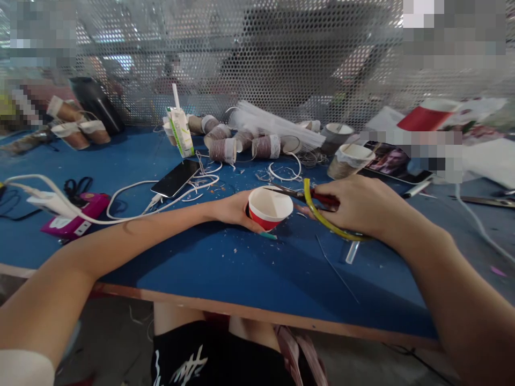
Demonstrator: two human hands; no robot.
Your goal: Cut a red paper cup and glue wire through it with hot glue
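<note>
My left hand [237, 212] is wrapped round a red paper cup [270, 206] with a white inside, its open mouth tilted up. In my right hand [354, 206] are scissors [325, 199] with red handles, their dark blades reaching over the cup's right rim. A yellow band [322, 219] curves beside the scissors and passes under my right hand. Below that hand, a short clear tube [352, 252] and a thin wire [336, 271] lie on the blue table [241, 273].
Thread-wrapped cups [223, 150] and clear plastic strips [277, 124] lie towards the mesh screen. A phone [176, 178], white cables, a drink carton [182, 131] and a purple power block [76, 214] are on the left. A grey cup [349, 161] stands behind my right hand.
</note>
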